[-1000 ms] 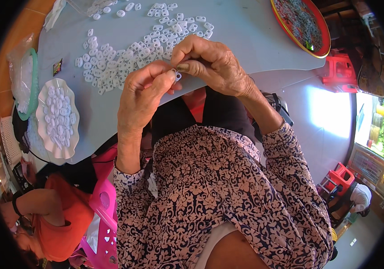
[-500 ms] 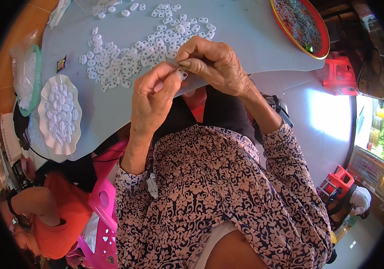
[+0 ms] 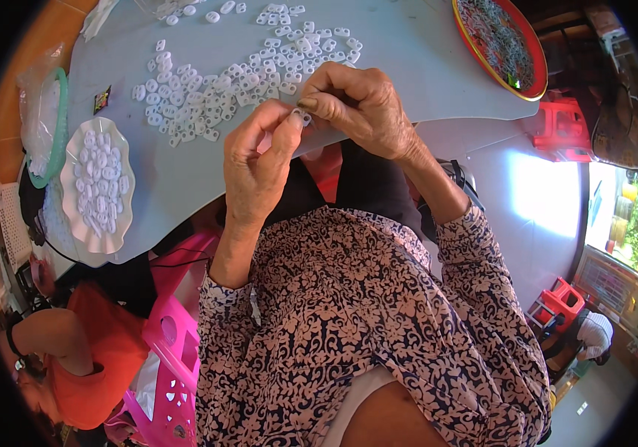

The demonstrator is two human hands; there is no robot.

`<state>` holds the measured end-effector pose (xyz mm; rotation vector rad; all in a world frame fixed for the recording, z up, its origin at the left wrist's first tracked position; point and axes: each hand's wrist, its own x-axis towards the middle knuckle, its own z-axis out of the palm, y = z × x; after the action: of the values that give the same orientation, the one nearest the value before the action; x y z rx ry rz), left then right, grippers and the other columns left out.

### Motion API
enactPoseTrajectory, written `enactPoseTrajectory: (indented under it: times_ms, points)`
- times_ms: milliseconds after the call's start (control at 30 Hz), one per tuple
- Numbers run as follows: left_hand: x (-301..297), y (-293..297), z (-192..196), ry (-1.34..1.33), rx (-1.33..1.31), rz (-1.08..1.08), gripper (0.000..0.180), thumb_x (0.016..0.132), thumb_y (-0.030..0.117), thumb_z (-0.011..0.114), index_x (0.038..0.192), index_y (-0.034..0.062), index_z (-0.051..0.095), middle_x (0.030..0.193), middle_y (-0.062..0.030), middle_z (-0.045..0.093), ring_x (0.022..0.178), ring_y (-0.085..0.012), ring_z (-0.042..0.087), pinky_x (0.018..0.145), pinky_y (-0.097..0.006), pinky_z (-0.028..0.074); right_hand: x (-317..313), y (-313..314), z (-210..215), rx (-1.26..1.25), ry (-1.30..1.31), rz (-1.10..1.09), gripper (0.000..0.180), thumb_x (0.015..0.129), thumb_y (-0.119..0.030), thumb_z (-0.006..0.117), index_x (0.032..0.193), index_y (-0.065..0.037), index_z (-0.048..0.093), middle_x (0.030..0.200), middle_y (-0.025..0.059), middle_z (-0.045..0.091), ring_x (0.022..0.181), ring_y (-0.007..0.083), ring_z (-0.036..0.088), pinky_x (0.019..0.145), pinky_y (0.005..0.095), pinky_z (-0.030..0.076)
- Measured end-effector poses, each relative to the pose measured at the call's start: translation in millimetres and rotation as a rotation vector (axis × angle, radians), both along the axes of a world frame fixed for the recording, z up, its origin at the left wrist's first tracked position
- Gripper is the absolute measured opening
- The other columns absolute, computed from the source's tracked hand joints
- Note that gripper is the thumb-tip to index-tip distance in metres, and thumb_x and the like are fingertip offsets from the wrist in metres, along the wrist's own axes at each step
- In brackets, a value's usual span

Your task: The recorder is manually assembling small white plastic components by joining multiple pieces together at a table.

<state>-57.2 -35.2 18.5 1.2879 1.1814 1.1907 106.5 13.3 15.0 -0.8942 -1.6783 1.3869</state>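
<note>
Just over the table's near edge, my left hand [image 3: 261, 160] pinches a small white plastic piece [image 3: 305, 117] between thumb and forefinger. My right hand [image 3: 360, 106] meets it there, its thumb and forefinger closed at the same piece; whether a second small part sits in that pinch is hidden. Beyond both hands spreads a loose pile of small white plastic pieces with holes [image 3: 218, 97] on the grey table [image 3: 408, 59]. To the left, a white wavy-edged dish [image 3: 127, 190] holds several oval white pieces [image 3: 99, 175].
At the far right of the table stands a red tray with a gold rim [image 3: 538, 88], full of small metallic-looking parts. A small dark packet [image 3: 102, 99] and a green-rimmed basket [image 3: 60, 134] are at left. A person in orange [image 3: 103, 357] sits lower left beside a pink chair [image 3: 173, 335].
My hands stay pinched together, with the fingertips shifted slightly and more of the white piece showing. The view has moved a little.
</note>
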Motion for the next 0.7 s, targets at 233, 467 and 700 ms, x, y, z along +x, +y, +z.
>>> enactPoseTrajectory:
  times_ms: [233,467,700]
  points:
    - [12.1,-0.6,1.2,0.211,0.152,0.116,0.011,0.086,0.008,0.057,0.080,0.0002,0.052,0.065,-0.0001,0.045,0.056,-0.0072,0.038,0.049,-0.024,0.033,-7.6,-1.7,1.7,0.070,-0.125,-0.127,0.016,0.088,-0.016,0.063,0.083,-0.001,0.062,0.065,0.0063,0.065,0.059,0.0107,0.062,0.055,0.0252,0.051]
    - [8.8,0.1,0.6,0.127,0.122,0.115,0.011,0.088,0.008,0.055,0.081,-0.0003,0.053,0.065,0.0017,0.046,0.057,-0.0056,0.037,0.049,-0.022,0.031,0.1,4.7,-0.2,-0.120,0.043,-0.026,0.024,0.093,-0.024,0.057,0.091,-0.002,0.064,0.061,0.0004,0.058,0.055,0.0048,0.052,0.049,0.0218,0.043]
    - [6.9,0.5,-4.1,0.088,0.124,0.096,0.013,0.090,0.009,0.055,0.082,-0.0006,0.054,0.066,0.0030,0.046,0.057,-0.0046,0.037,0.049,-0.021,0.031,2.3,6.5,0.0,-0.159,0.054,0.063,0.021,0.092,-0.021,0.059,0.095,-0.001,0.064,0.070,0.0002,0.062,0.064,0.0045,0.055,0.056,0.0209,0.046]
